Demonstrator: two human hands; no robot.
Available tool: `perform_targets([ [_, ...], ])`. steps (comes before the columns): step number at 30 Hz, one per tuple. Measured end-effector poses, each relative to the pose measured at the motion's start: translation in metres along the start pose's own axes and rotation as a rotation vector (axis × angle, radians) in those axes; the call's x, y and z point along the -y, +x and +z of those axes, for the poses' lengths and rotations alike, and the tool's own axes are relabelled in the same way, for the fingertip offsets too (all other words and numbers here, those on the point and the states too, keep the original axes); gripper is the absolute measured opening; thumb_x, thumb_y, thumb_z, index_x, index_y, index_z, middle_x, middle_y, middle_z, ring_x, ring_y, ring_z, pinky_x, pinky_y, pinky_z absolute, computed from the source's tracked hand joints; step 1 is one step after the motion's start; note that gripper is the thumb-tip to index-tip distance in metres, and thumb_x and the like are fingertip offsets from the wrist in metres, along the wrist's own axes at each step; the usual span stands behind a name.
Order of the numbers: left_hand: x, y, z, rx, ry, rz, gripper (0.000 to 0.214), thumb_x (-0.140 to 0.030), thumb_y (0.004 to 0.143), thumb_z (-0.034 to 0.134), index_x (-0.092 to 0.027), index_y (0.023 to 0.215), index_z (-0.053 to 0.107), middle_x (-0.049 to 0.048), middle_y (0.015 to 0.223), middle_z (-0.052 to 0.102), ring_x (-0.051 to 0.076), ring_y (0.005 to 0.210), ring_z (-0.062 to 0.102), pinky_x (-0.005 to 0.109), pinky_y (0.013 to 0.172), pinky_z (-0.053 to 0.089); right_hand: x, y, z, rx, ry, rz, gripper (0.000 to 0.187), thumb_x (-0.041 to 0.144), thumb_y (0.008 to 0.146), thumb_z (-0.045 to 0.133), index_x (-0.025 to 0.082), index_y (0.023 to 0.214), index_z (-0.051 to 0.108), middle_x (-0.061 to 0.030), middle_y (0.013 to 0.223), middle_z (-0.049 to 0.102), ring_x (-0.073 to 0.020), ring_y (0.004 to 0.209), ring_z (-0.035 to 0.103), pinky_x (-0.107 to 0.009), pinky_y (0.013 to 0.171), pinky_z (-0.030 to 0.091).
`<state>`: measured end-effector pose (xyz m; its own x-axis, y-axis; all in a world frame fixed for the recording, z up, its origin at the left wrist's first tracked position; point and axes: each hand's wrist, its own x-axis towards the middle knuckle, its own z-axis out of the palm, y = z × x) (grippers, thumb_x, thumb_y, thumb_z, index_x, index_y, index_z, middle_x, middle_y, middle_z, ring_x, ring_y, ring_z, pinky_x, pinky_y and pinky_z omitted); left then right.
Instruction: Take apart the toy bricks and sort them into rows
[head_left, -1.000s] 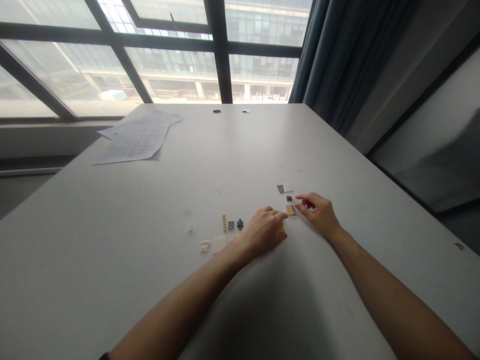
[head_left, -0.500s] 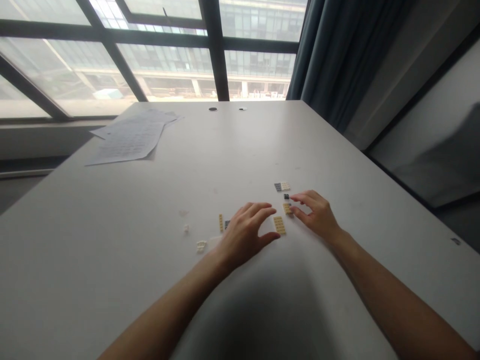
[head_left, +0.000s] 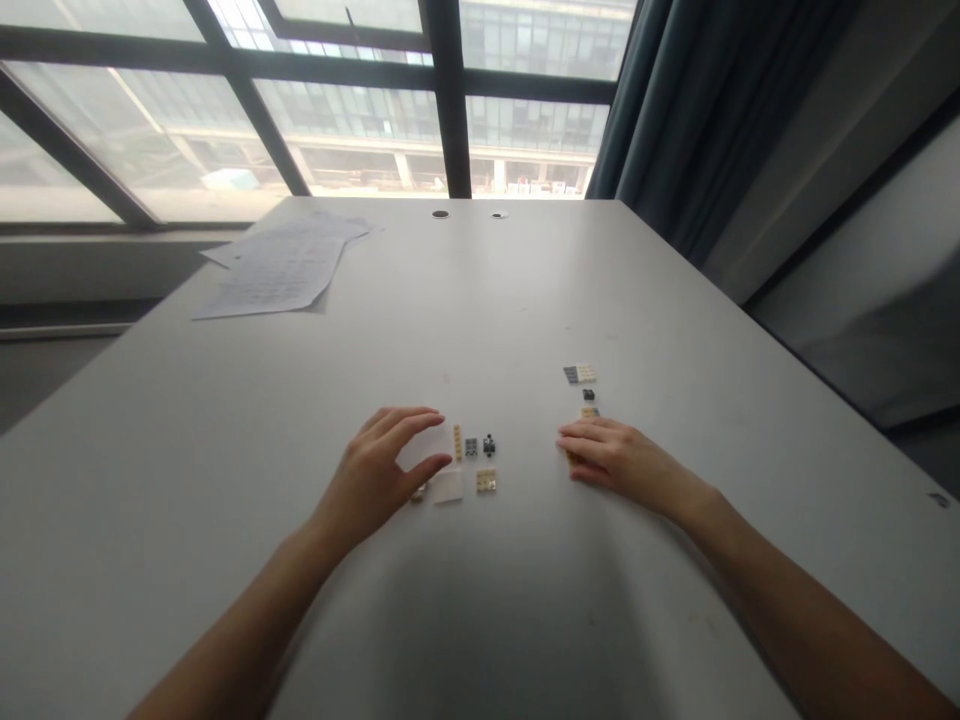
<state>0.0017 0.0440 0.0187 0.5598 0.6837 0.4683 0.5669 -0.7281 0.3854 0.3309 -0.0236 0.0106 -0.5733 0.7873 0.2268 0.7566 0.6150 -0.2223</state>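
My left hand (head_left: 386,460) hovers over the left cluster with fingers apart, holding nothing. By its fingertips stands a narrow tan strip of studs (head_left: 457,442). A white flat tile (head_left: 448,487) lies below its thumb, and a whitish piece (head_left: 418,494) is partly hidden there. To the right lie a grey studded piece (head_left: 471,447), a dark piece with small knobs (head_left: 489,445) and a pale tan plate (head_left: 486,481). My right hand (head_left: 619,455) has its fingers and thumb closed around a tan building-block plate (head_left: 571,458), mostly covered.
Beyond my right hand lie a tan piece (head_left: 589,412), a small black piece (head_left: 589,395) and a grey piece (head_left: 571,375) beside a white studded piece (head_left: 586,373). Printed papers (head_left: 281,270) lie at the back left of the white table (head_left: 420,310).
My left hand has moved left, uncovering the grey, dark and pale tan pieces. My right hand has come nearer and now covers the tan plate. The view has shifted slightly.
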Motion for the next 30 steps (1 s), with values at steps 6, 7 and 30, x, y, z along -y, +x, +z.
perform_targets([
  [6,-0.003,0.0,0.001,0.025,-0.012,-0.044,0.03,-0.043,0.087,0.06,-0.023,0.11,0.063,0.0072,0.108,0.068,0.024,0.101,0.061,0.039,0.088,0.053,0.0,-0.002,-0.005,0.018,0.037,0.022,0.013,0.021,0.086,0.066,0.02,0.098,0.068,-0.007,0.112,0.069,-0.0221,0.101,0.066,-0.036,0.09,0.055],
  [7,-0.002,0.0,0.001,0.032,-0.012,-0.056,0.03,-0.043,0.087,0.06,-0.023,0.109,0.063,0.0072,0.108,0.068,0.024,0.101,0.061,0.039,0.088,0.053,0.0,-0.002,-0.006,0.012,0.045,0.025,0.012,0.021,0.085,0.067,0.021,0.098,0.068,-0.0068,0.112,0.069,-0.022,0.101,0.066,-0.036,0.09,0.055],
  [30,-0.026,0.034,0.011,0.109,0.079,-0.027,0.022,-0.032,0.082,0.067,-0.022,0.101,0.062,0.0059,0.104,0.07,0.024,0.099,0.061,0.04,0.09,0.046,-0.004,-0.013,-0.037,-0.315,0.101,0.184,0.021,0.031,0.087,0.065,0.024,0.108,0.067,-0.0066,0.105,0.071,-0.0235,0.099,0.066,-0.039,0.087,0.055],
])
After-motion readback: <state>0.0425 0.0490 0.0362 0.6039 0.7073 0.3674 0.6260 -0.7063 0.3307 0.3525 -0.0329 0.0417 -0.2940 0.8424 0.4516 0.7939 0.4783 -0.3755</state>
